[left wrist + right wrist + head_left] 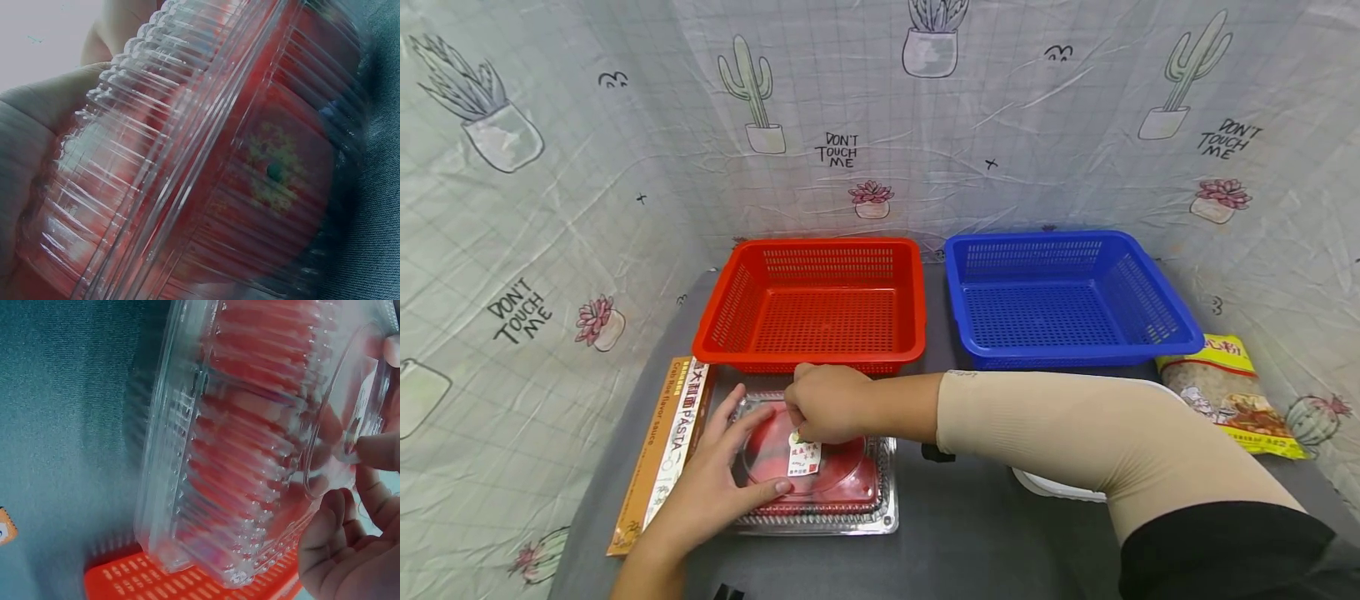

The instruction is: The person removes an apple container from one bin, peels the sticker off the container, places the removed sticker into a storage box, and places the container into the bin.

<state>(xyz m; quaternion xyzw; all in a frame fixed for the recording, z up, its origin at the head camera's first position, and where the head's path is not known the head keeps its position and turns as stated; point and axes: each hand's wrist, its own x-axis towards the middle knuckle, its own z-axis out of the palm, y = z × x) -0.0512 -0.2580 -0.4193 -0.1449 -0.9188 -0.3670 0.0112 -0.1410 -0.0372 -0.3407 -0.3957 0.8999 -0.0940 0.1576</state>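
Observation:
A clear plastic clamshell box (886, 500) of round red fruit lies on the grey cloth in the head view. Through its ribbed side, the left wrist view shows one red fruit (275, 169) with a yellowish patch. My left hand (718, 471) rests on the box's left part, fingers spread over the lid and thumb along the near side. On the lid is a white label (805, 460) with red writing. My right hand (831, 406), fingers curled, pinches the label's far end; the right wrist view shows the fingertips (369, 450) right at that end.
Behind the box stands a red basket (808, 368), with a blue basket (1075, 354) to its right. A pasta box (658, 450) lies along the left. At the right are a yellow-topped bag (1232, 396) and a white rim (1060, 487), partly hidden under my right arm.

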